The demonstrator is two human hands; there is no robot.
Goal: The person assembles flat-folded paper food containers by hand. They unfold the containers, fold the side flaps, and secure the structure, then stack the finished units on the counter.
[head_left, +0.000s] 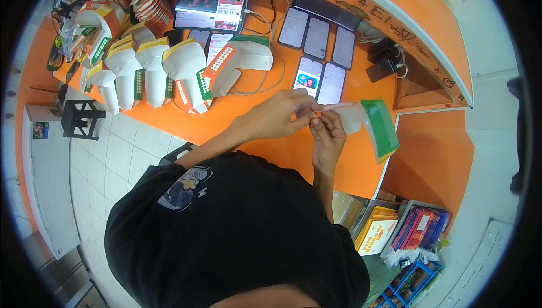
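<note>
Over the right part of the orange table, my left hand [285, 115] and my right hand [328, 134] meet with their fingertips pinched together. Between them is a small orange-red edge of a paper food box [380, 129]. The box stretches off to the right of my hands, with a white inside and a green panel edged in yellow. Both hands are closed on its near end; my fingers hide part of that end. Several folded food boxes [183, 62] in white, green, orange and yellow stand in a row at the left.
Several phones [316, 37] lie on the orange table [254, 158] beyond my hands. A tablet [226, 11] leans at the back, with cables around it. Flat box blanks [151, 4] are stacked at the far left. Books [377, 232] sit below the right edge; a black stool [81, 117] stands left.
</note>
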